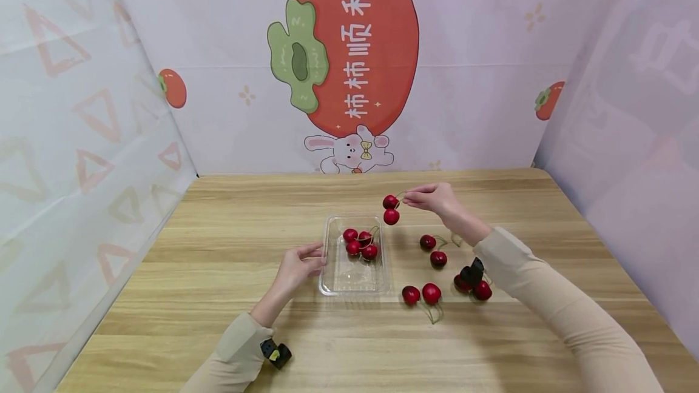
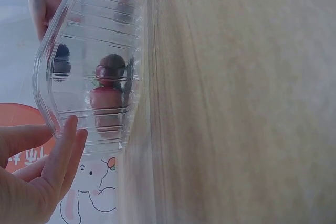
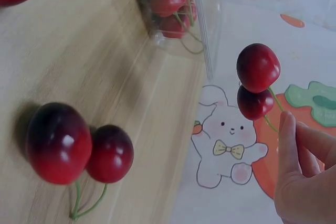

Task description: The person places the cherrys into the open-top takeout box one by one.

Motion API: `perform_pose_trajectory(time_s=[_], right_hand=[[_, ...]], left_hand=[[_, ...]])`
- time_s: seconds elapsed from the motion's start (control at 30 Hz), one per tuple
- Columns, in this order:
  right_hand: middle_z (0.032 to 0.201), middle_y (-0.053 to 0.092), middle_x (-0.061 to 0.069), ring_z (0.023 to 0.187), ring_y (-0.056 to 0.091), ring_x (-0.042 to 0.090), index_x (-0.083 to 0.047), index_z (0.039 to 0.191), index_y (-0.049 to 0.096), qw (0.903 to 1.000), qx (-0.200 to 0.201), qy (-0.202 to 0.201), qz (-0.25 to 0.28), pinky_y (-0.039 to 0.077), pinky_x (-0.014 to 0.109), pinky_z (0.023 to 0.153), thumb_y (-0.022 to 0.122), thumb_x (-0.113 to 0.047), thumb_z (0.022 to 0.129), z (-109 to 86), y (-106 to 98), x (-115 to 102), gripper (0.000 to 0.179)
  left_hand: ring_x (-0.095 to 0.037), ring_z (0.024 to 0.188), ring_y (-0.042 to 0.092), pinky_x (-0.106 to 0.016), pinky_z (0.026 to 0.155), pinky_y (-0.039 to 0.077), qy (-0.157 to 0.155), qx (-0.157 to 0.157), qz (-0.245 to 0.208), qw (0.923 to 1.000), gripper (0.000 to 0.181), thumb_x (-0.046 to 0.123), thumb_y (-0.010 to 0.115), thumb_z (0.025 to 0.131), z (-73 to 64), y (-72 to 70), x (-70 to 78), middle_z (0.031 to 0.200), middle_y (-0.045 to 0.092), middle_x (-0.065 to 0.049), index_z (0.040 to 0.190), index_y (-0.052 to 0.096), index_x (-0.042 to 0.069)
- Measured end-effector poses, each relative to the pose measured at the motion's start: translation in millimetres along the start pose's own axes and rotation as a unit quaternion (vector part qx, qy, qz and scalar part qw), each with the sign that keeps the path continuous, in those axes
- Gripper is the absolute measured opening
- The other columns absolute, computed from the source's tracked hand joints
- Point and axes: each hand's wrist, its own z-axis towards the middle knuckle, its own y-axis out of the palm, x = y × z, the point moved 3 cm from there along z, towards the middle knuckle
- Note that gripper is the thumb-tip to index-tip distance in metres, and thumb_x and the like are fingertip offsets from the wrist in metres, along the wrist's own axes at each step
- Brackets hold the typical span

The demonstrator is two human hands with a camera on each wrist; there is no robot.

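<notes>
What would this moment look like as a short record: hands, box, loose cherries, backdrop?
left hand: touching the side of the clear box
right hand: pinching two cherries by their stems, raised
box: on the table, four cherries visible inside
loose cherries: six, right of the box
backdrop: printed with fruit and a rabbit

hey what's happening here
A person is handling cherries at a table. Their right hand pinches a pair of cherries by the stems, up in the air near the clear plastic box. Their left hand touches the box's left side. Some cherries are already inside, and more lie on the table right of the box.
</notes>
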Motion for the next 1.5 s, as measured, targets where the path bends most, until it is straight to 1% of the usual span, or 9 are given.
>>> perform_pose_trajectory(time_s=[0.23,0.37,0.57,0.73,0.87,1.03,1.13,1.33,1.5], right_hand=[[0.077,0.067,0.003,0.072,0.065,0.01,0.017,0.115,0.048,0.9997,-0.004,0.0,0.024,0.053,0.023,0.076,0.055,0.0,0.085,2.9,15,0,0.035],[0.08,0.068,0.006,0.072,0.065,0.01,0.017,0.115,0.048,0.9997,-0.011,-0.001,0.022,0.053,0.025,0.078,0.055,0.001,0.085,4.4,23,-1,0.035],[0.091,0.066,0.016,0.071,0.065,0.01,0.017,0.113,0.05,0.9996,-0.024,-0.006,0.012,0.053,0.026,0.079,0.055,0.001,0.084,5.6,36,1,0.033],[0.087,0.067,0.014,0.071,0.065,0.01,0.018,0.112,0.05,0.9994,-0.034,-0.008,0.009,0.052,0.029,0.081,0.056,0.001,0.084,7.7,45,2,0.032],[0.085,0.067,0.013,0.073,0.066,0.013,0.018,0.11,0.052,0.9993,-0.037,-0.006,0.003,0.053,0.026,0.077,0.055,0.002,0.084,9.8,52,4,0.03],[0.086,0.067,0.016,0.073,0.066,0.016,0.018,0.108,0.052,0.9994,-0.035,0.004,0.007,0.054,0.027,0.076,0.056,0.004,0.083,12.5,60,5,0.029],[0.085,0.066,0.018,0.068,0.065,0.013,0.018,0.108,0.053,0.9993,-0.032,0.01,0.013,0.053,0.03,0.079,0.057,0.004,0.082,12.6,64,6,0.029],[0.078,0.067,0.014,0.07,0.066,0.017,0.019,0.105,0.053,0.9992,-0.033,0.013,0.018,0.052,0.033,0.081,0.057,0.006,0.082,14.5,72,9,0.027],[0.083,0.066,0.019,0.08,0.065,0.026,0.019,0.104,0.054,0.9991,-0.037,0.014,0.013,0.054,0.03,0.078,0.057,0.007,0.081,15.1,78,11,0.026]], left_hand=[[-0.026,0.082,0.063,-0.037,0.074,0.055,-0.008,0.001,-0.004,1.0,0.04,-0.009,0.06,0.077,0.4,-0.1,-1.1,0.103,0.059,-0.026,0.116,0.052,-0.009],[-0.025,0.081,0.063,-0.037,0.074,0.055,-0.005,-0.002,-0.007,1.0,0.041,-0.009,0.06,0.076,1.0,0.3,-1.7,0.104,0.058,-0.026,0.116,0.051,-0.01],[-0.023,0.08,0.063,-0.036,0.073,0.055,-0.003,-0.002,-0.008,1.0,0.041,-0.009,0.06,0.076,1.4,0.6,-2.2,0.103,0.059,-0.026,0.116,0.051,-0.01],[-0.022,0.079,0.063,-0.036,0.072,0.056,-0.005,0.001,-0.012,0.9999,0.041,-0.009,0.06,0.076,1.1,1.0,-0.8,0.102,0.059,-0.025,0.116,0.052,-0.009],[-0.023,0.079,0.063,-0.036,0.072,0.056,-0.003,0.0,-0.008,1.0,0.04,-0.009,0.06,0.077,0.3,1.4,0.2,0.103,0.059,-0.026,0.116,0.051,-0.01],[-0.024,0.079,0.063,-0.037,0.072,0.056,-0.001,0.003,-0.009,1.0,0.04,-0.009,0.06,0.076,-0.4,1.4,0.9,0.102,0.059,-0.026,0.116,0.052,-0.01],[-0.024,0.079,0.064,-0.036,0.071,0.056,0.001,0.005,-0.007,1.0,0.04,-0.01,0.06,0.076,0.4,1.3,0.0,0.101,0.06,-0.025,0.115,0.052,-0.01],[-0.03,0.082,0.063,-0.037,0.071,0.056,0.008,0.003,-0.011,0.9999,0.039,-0.011,0.059,0.076,0.5,1.9,-0.3,0.102,0.059,-0.027,0.115,0.052,-0.012],[-0.029,0.08,0.063,-0.038,0.07,0.056,0.01,0.008,-0.013,0.9998,0.038,-0.012,0.059,0.076,0.6,1.5,-0.1,0.1,0.06,-0.026,0.113,0.053,-0.011]])
